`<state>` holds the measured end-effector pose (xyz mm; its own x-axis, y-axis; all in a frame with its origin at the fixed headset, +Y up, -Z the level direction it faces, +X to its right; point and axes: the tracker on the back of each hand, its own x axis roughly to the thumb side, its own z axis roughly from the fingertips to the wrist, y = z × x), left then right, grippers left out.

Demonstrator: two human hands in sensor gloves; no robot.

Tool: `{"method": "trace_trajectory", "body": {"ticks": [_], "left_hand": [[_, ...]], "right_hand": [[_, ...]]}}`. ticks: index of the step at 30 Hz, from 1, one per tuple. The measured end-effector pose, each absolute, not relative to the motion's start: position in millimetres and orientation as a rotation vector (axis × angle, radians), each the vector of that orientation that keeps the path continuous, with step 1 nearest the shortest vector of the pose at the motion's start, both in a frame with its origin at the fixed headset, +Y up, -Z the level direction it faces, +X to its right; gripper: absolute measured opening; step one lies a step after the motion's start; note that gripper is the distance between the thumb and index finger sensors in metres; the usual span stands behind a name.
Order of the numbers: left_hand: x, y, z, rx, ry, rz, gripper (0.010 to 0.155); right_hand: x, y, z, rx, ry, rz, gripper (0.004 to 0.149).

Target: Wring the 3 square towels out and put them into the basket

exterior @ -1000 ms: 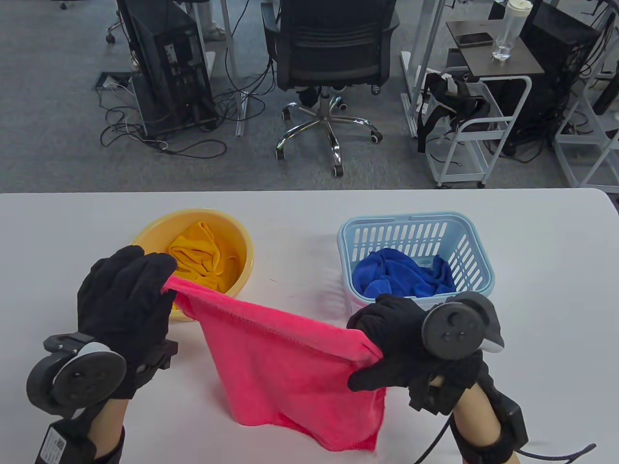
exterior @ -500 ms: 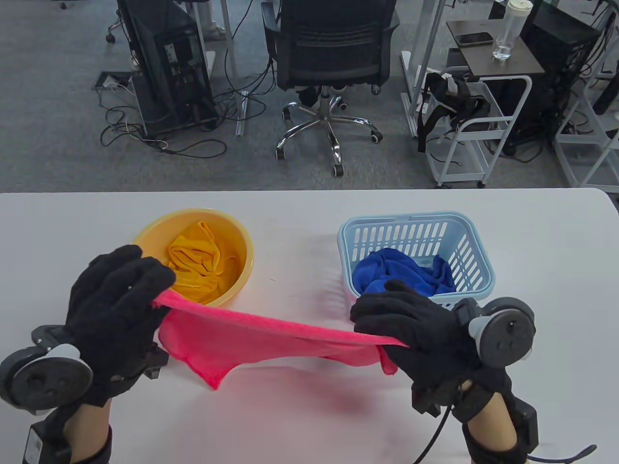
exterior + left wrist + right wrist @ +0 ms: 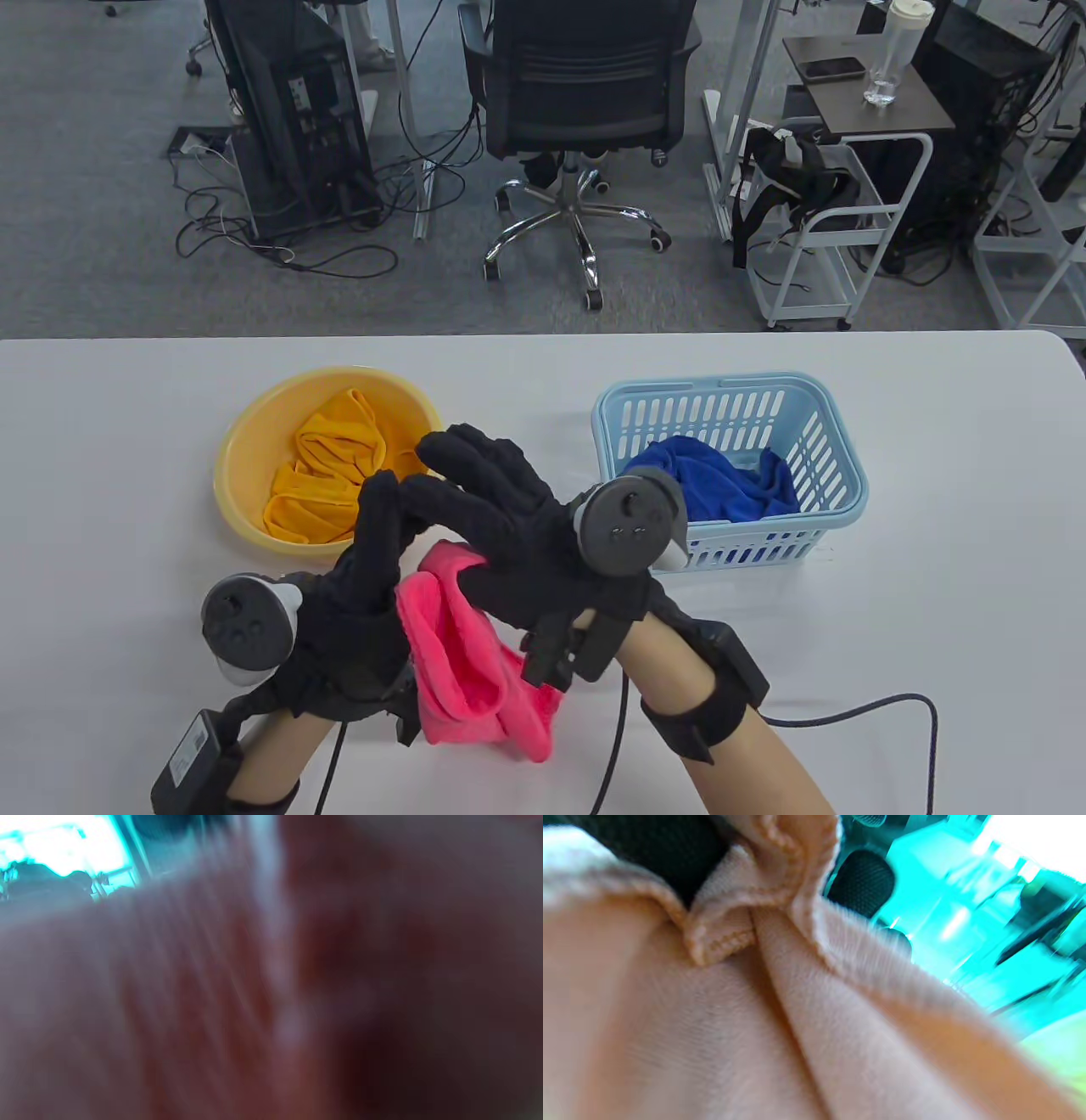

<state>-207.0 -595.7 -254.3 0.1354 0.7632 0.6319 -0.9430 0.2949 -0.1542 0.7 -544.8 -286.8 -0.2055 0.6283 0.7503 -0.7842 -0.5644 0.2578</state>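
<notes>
At 9 o'clock on the white worktop (image 3: pixel 933 441), a yellow basin (image 3: pixel 233 501) holds a crumpled yellow towel (image 3: pixel 339 467). At about 6 o'clock the left hand (image 3: pixel 356 586) presses the bunched pink towel (image 3: pixel 458 662) from the left, fingers fairly straight. The right hand (image 3: pixel 501 526) lies over the towel from the right, fingers extended across the left fingertips; whether either hand truly grips the towel cannot be told. At 3 o'clock, the blue basket (image 3: pixel 836 475) contains a blue towel (image 3: pixel 704 484).
</notes>
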Motion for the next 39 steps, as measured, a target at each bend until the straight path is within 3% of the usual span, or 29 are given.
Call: {"method": "trace_trajectory", "body": {"ticks": [3, 6, 9, 13, 16, 18, 20, 22, 24, 27, 29, 32, 36, 39], "left_hand": [[-220.9, -588.4, -253.6, 0.437, -0.581, 1.165, 0.063], [-232.3, -582.8, -250.7, 0.542, -0.511, 1.045, 0.056], [-230.4, -580.6, -249.3, 0.484, -0.605, 1.238, 0.054], [-207.9, -579.9, -235.5, 0.462, -0.704, 1.301, 0.053], [-187.2, -580.5, -218.0, 0.461, -0.701, 1.296, 0.054], [-177.2, -578.9, -207.7, 0.455, -0.718, 1.301, 0.055], [-169.1, -578.2, -200.0, 0.454, -0.743, 1.298, 0.055], [-165.9, -578.6, -196.3, 0.434, -0.755, 1.287, 0.055], [-172.0, -580.1, -196.7, 0.377, -0.739, 1.330, 0.055], [-191.7, -586.0, -210.0, 0.341, -0.772, 1.433, 0.054], [-206.9, -599.4, -225.7, 0.268, -0.783, 1.486, 0.054], [-221.7, -635.1, -250.8, 0.107, -0.644, 1.626, 0.053], [-204.3, -679.4, -272.3, -0.401, -0.655, 1.756, 0.055], [-177.3, -716.4, -269.9, -0.792, -0.678, 1.690, 0.064]], "right_hand": [[15.4, -544.8, -283.4, 0.991, -0.294, 1.919, 0.069], [42.7, -557.4, -280.9, 0.961, -0.246, 1.819, 0.070], [65.0, -606.8, -263.8, 0.911, -0.148, 1.783, 0.084], [50.8, -686.4, -248.4, 1.028, 0.118, 1.939, 0.114], [30.9, -719.6, -239.0, 1.079, 0.254, 2.000, 0.128], [22.7, -727.5, -234.6, 1.139, 0.192, 2.074, 0.127], [14.8, -734.1, -232.0, 1.139, 0.188, 1.994, 0.116], [15.4, -734.4, -234.6, 1.126, 0.274, 1.895, 0.073], [28.3, -729.7, -238.9, 1.126, 0.265, 1.852, 0.046], [67.1, -711.5, -249.2, 1.005, 0.041, 1.861, 0.035], [90.4, -694.4, -253.0, 0.913, -0.118, 1.852, 0.034], [109.0, -666.7, -248.4, 0.849, -0.386, 1.902, 0.033], [107.9, -642.9, -225.6, 0.923, -0.769, 2.168, 0.034], [95.3, -636.0, -207.7, 1.047, -1.094, 2.410, 0.035]]}}
